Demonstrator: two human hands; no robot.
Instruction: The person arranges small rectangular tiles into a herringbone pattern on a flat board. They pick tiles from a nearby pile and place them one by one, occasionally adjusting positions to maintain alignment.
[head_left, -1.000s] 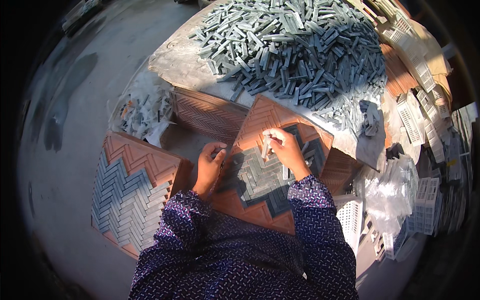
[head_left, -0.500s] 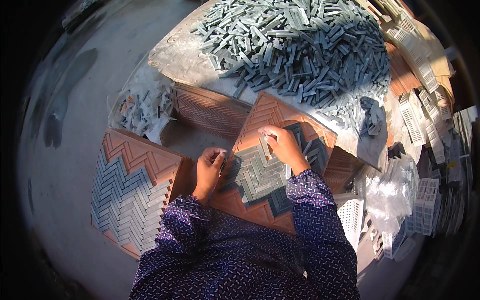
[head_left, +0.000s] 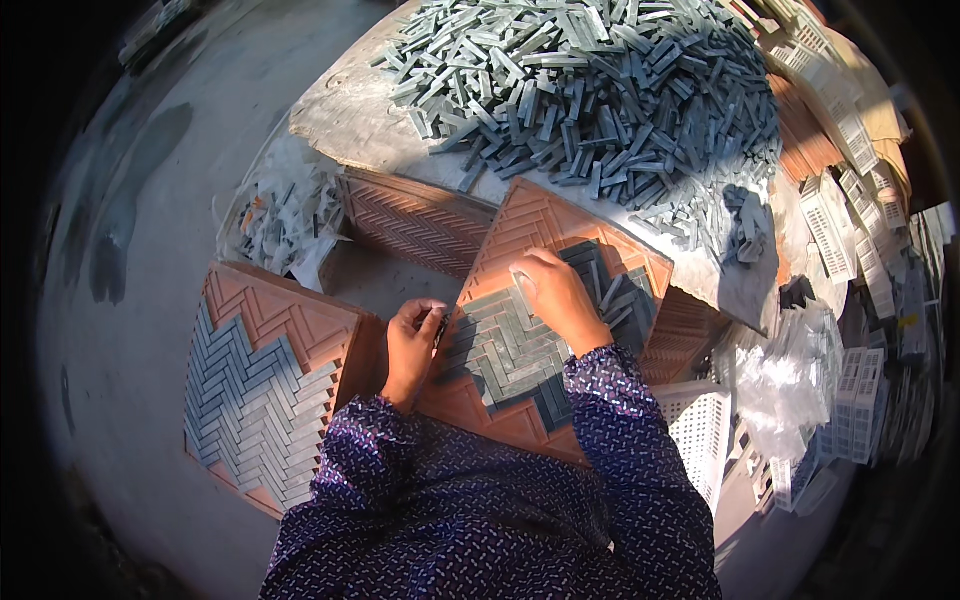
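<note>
An orange-brown herringbone mould tray (head_left: 525, 215) lies in front of me, partly filled with grey stone strips (head_left: 505, 345) laid in a zigzag. Over its upper middle my right hand (head_left: 562, 300) is closed, pinching a small grey stone strip (head_left: 524, 287) between thumb and fingers. Several loose strips (head_left: 625, 300) rest on the tray's right side, partly behind that hand. At the tray's left edge my left hand (head_left: 410, 350) is closed, fingertips together; a dark bit shows by the fingers, too small to name.
A second mould tray (head_left: 275, 290) with laid strips stands at the left. Beyond the trays, a slab (head_left: 345, 125) bears a large heap of grey strips (head_left: 590, 100). A bag of scraps (head_left: 285, 215) lies far left; a white perforated basket (head_left: 700, 430) and clear plastic (head_left: 785, 385) are at the right.
My right hand has shifted slightly left and toward the tray's far side with the strip. My left hand has moved slightly left.
</note>
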